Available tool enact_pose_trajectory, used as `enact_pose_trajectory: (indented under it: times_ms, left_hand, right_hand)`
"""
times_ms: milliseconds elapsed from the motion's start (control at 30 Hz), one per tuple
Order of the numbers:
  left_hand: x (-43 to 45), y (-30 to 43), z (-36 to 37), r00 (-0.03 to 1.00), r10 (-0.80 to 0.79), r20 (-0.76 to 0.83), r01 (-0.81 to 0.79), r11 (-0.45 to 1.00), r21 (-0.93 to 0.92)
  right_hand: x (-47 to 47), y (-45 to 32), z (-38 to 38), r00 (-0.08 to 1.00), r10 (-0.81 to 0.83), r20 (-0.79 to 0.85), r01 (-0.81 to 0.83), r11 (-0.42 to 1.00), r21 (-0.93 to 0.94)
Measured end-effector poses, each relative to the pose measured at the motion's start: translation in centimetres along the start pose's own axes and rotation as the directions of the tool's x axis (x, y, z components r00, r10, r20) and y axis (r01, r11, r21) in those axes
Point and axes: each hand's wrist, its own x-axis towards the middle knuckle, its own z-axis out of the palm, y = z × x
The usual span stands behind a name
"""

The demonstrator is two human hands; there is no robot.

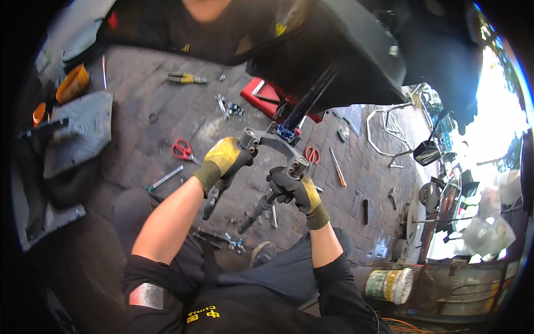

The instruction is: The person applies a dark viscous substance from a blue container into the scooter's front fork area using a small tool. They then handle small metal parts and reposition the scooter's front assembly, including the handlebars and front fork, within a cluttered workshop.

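Observation:
Both my hands, in yellow-and-black work gloves, hold a scooter-type front fork. My left hand [225, 160] wraps the left fork leg [212, 202] just under its clamp. My right hand [294, 190] grips the right fork leg [256, 213] below the other clamp. A grey fork yoke [273, 142] bridges the two legs, with bolts in each clamp. From its middle a dark steering stem [311, 100] slants up and away, under a black body panel [346, 58]. Blue grease [286, 132] coats the stem's base. My fingers hide parts of both legs.
On the brick floor lie yellow-handled pliers [187, 78], red-handled scissors [182, 149], a screwdriver [338, 169] and a red toolbox [254, 89]. A grey plate [79, 133] stands left. At right are a tubular metal frame [371, 127], a mirror [426, 153] and a bucket [388, 286].

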Motion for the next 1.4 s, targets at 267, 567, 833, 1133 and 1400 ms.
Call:
enact_pose_trajectory:
  times_ms: [267,567,833,1133,1400]
  left_hand:
    - [3.7,4.3,-2.5,0.996,0.089,-0.021,-0.090,0.994,-0.060]
    - [5.5,10.4,-5.2,0.975,0.141,-0.172,-0.154,0.986,-0.062]
    - [6.1,11.1,-6.0,0.942,0.083,-0.325,-0.085,0.996,0.007]
    - [9.7,8.4,-5.2,0.915,0.257,-0.312,-0.269,0.963,0.005]
    - [8.0,9.4,-5.4,0.928,0.191,-0.320,-0.201,0.980,0.002]
  right_hand:
    - [2.5,-3.9,-1.7,0.982,-0.182,0.052,0.175,0.978,0.115]
    - [3.4,-8.7,-4.6,0.922,-0.387,0.003,0.382,0.910,0.159]
    - [5.9,-5.1,-6.5,0.851,-0.517,0.090,0.465,0.823,0.326]
    - [5.6,12.9,1.0,0.950,0.203,0.238,-0.142,0.958,-0.251]
    - [8.0,12.0,6.8,0.940,0.330,0.082,-0.339,0.929,0.148]
